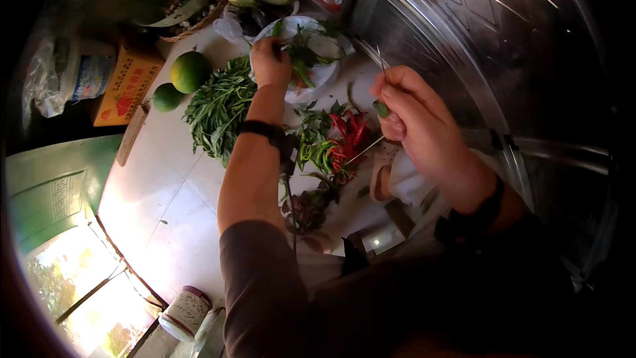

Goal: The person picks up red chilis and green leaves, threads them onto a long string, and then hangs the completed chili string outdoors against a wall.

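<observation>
My right hand pinches a thin needle that points up. A small green piece, perhaps a leaf or pepper end, shows at its fingers. From below this hand a pale string slants down to a cluster of red chili peppers on the tiled floor. Green chili peppers lie against the red ones. Over the left rim of a white basin is my left hand, with its fingertips partly hidden. Green peppers with leaves lie in the basin.
Leafy greens lie beside my left forearm, near two round green fruits. Dark purplish leaves are near my feet. A metal door stands at right. Cardboard box and tub stand at left.
</observation>
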`<state>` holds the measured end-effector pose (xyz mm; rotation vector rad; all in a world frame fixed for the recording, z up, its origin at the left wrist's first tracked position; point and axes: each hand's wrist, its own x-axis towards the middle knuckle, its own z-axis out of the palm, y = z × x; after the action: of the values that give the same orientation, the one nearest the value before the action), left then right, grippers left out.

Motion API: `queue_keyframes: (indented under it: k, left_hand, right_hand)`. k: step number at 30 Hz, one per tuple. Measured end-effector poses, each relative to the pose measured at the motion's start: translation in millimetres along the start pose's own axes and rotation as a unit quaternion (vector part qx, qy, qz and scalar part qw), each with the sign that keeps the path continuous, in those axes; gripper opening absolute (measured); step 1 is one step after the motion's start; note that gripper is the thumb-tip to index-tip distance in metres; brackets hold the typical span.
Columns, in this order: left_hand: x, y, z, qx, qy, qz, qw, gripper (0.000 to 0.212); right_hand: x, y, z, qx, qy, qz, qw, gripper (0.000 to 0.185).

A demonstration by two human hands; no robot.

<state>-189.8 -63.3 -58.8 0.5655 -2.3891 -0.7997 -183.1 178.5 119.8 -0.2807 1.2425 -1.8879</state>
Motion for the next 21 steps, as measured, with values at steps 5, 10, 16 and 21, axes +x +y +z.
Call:
queue_keyframes:
  k: [5,10,16,21]
  left_hand:
    - [-27.5,68.3,-70.4,-0.683,0.088,-0.255,0.679,0.016]
    - [-88.8,138.8,-126.0,-0.694,0.047,-0.2,0.691,0.016]
    - [-160.5,158.1,-154.8,-0.454,0.009,-0.069,0.888,0.046]
    - [-191.9,162.0,-197.5,-0.7,-0.065,-0.238,0.67,0.034]
  right_hand:
    - [8.4,14.7,3.4,-0.011,0.047,0.052,0.997,0.023]
    - [6.7,32.4,28.7,0.061,-0.05,0.082,0.994,0.026]
    - [-15.3,39.3,61.4,0.01,-0.123,0.085,0.989,0.018]
    - [-23.3,52.9,67.1,-0.162,-0.21,0.005,0.964,0.019]
